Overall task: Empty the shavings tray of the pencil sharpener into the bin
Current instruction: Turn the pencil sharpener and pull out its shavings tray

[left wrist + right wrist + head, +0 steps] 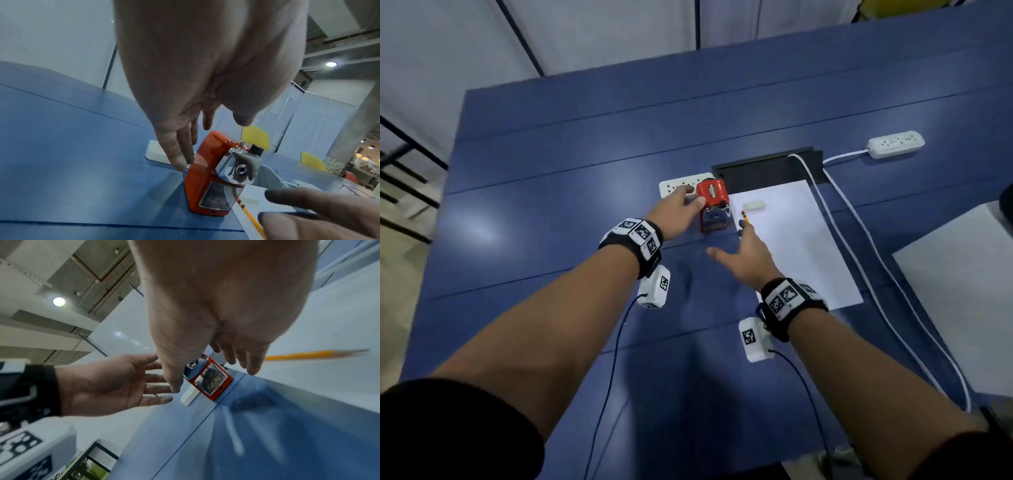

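The red pencil sharpener (712,200) stands on the blue table (551,205). Its clear shavings tray (714,222) faces me, and dark shavings show through it in the wrist views (218,199) (210,379). My left hand (695,196) reaches the sharpener's left side with straight, spread fingers (180,162), the thumb above its top; no grip shows. My right hand (727,238) hovers open just in front and to the right of the tray, with nothing in it. No bin is in view.
A yellow pencil (745,217) and a white eraser (753,205) lie on a white sheet (798,246) right of the sharpener. A white power strip (674,186) lies behind my left hand. A black cable slot (767,171), a second strip (895,144) and white cords run right.
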The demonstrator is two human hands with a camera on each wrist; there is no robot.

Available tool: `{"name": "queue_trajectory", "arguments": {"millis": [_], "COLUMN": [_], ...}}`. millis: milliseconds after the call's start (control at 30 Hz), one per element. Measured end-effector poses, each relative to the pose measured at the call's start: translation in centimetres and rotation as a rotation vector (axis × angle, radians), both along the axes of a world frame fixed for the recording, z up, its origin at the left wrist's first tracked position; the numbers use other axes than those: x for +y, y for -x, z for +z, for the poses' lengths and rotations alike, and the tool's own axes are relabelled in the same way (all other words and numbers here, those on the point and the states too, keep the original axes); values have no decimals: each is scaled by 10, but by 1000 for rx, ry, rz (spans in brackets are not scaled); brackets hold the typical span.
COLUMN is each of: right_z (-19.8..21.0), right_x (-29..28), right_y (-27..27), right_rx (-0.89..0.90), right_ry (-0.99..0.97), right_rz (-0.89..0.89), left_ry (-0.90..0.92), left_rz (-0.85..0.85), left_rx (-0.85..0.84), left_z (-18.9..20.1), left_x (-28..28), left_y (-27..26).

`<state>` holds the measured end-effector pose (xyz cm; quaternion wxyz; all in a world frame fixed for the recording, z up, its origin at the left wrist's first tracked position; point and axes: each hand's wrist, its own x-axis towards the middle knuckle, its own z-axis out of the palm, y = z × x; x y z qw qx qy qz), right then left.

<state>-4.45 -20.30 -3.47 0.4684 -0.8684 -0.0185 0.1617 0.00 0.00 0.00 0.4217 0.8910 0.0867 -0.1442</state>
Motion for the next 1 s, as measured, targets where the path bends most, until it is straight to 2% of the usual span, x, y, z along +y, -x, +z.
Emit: {"name": "queue_trajectory", "arguments": {"millis": [100,233,467,667,833,1000], "right_z": [-20,-40,-51,-53,-47,-32], "right_x": [15,34,53,56,52,48], "right_y": [-21,-40,-57,-58,-43,-2], "right_rx": [-35,-86,-92,-119,-136,-121], "right_ry": [-70,-57,-47,-12,-26,-66], "right_rz": [-16,-97,-218,-252,-204,-60], "left_ry": [-60,-13,-146,-195,-213,-125], "left_rz": [49,71,80,69,41,95], "left_rx": [-16,-15,-119,-109,-91,-109], "left_z": [-10,-26,-34,-28,-18,-6], "left_x": [-4,-6,-6,-4,6,29], "left_y": [-18,-29,-46,-48,-29,30]}}
